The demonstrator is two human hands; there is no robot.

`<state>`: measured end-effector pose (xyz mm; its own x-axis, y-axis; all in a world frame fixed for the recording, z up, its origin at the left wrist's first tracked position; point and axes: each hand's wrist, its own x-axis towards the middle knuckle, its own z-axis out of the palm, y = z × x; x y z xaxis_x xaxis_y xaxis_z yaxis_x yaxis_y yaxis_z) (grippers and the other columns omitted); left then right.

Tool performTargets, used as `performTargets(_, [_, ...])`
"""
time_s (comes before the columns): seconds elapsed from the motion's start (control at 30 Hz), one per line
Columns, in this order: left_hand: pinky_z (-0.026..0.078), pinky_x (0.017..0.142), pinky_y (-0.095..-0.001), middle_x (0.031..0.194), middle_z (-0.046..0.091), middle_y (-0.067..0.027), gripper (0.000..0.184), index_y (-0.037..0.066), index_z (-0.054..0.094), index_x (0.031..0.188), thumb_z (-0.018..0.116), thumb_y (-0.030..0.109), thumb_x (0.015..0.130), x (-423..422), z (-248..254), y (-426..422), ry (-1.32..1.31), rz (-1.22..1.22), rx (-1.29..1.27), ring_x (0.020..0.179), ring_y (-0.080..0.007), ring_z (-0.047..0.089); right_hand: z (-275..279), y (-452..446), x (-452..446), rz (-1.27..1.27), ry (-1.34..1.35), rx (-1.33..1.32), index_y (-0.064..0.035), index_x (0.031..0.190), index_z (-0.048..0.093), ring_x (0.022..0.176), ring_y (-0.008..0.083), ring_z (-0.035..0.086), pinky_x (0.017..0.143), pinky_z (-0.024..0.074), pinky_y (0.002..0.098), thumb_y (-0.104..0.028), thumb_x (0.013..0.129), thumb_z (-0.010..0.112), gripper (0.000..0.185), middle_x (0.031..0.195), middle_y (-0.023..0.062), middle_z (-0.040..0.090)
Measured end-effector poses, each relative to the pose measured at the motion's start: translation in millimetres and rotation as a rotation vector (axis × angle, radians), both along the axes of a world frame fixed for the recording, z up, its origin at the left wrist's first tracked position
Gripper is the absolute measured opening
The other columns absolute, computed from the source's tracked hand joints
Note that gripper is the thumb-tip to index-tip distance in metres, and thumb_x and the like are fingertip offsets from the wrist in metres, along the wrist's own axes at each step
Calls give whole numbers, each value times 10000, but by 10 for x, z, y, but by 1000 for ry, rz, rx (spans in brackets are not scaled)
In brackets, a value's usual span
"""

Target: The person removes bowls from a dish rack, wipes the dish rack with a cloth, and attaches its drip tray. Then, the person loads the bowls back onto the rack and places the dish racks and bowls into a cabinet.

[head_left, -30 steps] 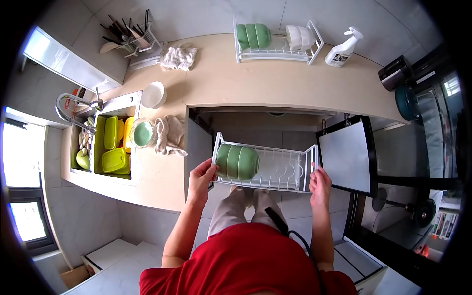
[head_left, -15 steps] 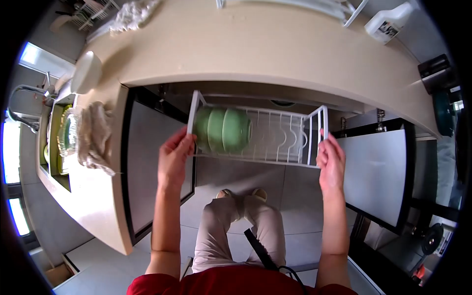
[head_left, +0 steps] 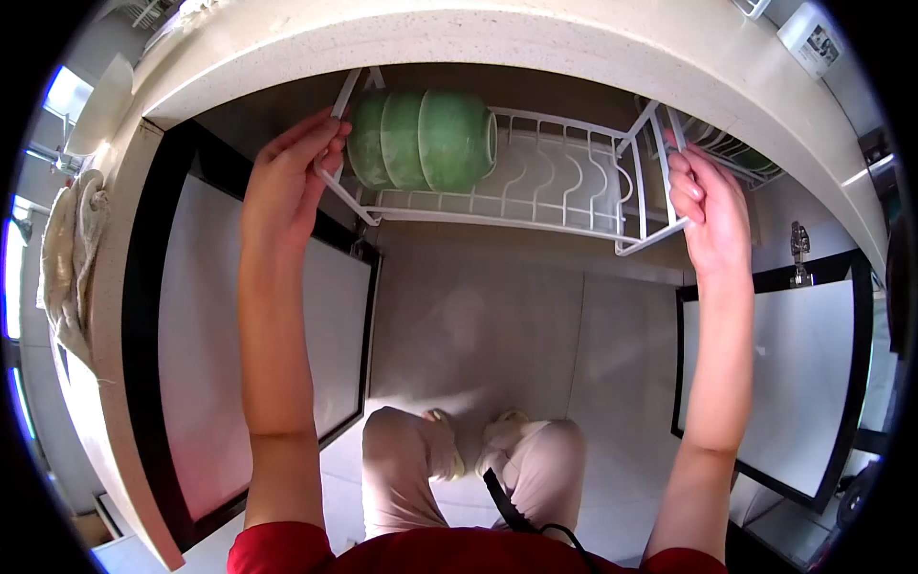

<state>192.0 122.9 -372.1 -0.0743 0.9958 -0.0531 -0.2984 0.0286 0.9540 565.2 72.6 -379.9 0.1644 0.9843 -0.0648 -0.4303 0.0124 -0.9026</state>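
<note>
A white wire dish rack [head_left: 564,220] hangs between my hands at the mouth of the cabinet under the counter. My left hand [head_left: 295,172] is closed round its left end frame. Gripping the right end frame is my right hand [head_left: 710,196], fingers curled over the wire. Three green bowls [head_left: 457,142] stand on edge, nested in a row at the rack's left end, close to my left hand. To their right the wire slots hold nothing, and a pale tray shows beneath the wires. The rack's back edge lies in the cabinet's shade.
Overhead runs the counter edge [head_left: 459,33]. Open cabinet doors flank me, the left door [head_left: 249,316] and the right door [head_left: 775,368]. Behind my right hand, another rack [head_left: 755,163] holds dishes inside the cabinet. A cloth [head_left: 72,258] drapes at left; a white bottle [head_left: 811,40] stands at upper right.
The rack, held in both hands, has moved forward into the cabinet opening. My view has come lower and closer, and a second rack inside now shows at right.
</note>
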Motion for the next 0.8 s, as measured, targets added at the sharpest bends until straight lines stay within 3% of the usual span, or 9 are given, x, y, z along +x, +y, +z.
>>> performTargets(0.23, [441,578,-219,893,596,-180,164,-125,567,976,538,-38,840,3,-265,717,12,-9,41,707,-157,529,-298,777,170,65,169,15,107,917,519,514,61,373,384,251,180,30,861,454,115,727,88,496])
performTargets(0.5, [434,555,-214,799,581,-82,132,-65,572,936,569,27,842,25,-566,1312,43,-96,-39,617,-118,496,-510,1271,224,-26,159,-66,89,886,518,482,77,345,368,224,195,15,853,461,100,683,79,472])
performTargets(0.57, [429,546,-214,797,580,-77,134,-56,572,939,577,34,840,-28,-657,1461,38,-147,-40,618,-113,494,-544,1355,219,-14,144,-89,85,971,491,493,57,340,373,226,168,-1,870,438,143,734,69,493])
performTargets(0.8, [427,554,-218,808,586,-76,139,-24,567,955,592,29,828,38,-686,1597,42,-137,-18,647,-118,502,-581,1523,181,-50,84,-58,51,882,510,448,60,313,341,205,181,-16,865,459,86,706,59,498])
